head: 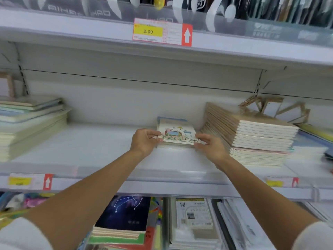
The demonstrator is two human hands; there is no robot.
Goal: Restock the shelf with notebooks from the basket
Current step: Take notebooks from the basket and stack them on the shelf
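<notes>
A small stack of illustrated notebooks (177, 134) with a pale cover and the word ENGLISH lies on the white middle shelf (90, 147). My left hand (145, 141) pinches the stack's near left corner with thumb and fingers. My right hand (210, 146) curls round its near right corner. Both arms reach forward over the shelf's front edge. The basket is out of view.
A tall stack of brown-covered notebooks (255, 130) stands close to the right of the illustrated ones. Pale notebooks (30, 123) are piled at the far left. Bare shelf lies between. A lower shelf holds a starry dark notebook (124, 213) and others. A 2.00 price tag (156, 31) hangs above.
</notes>
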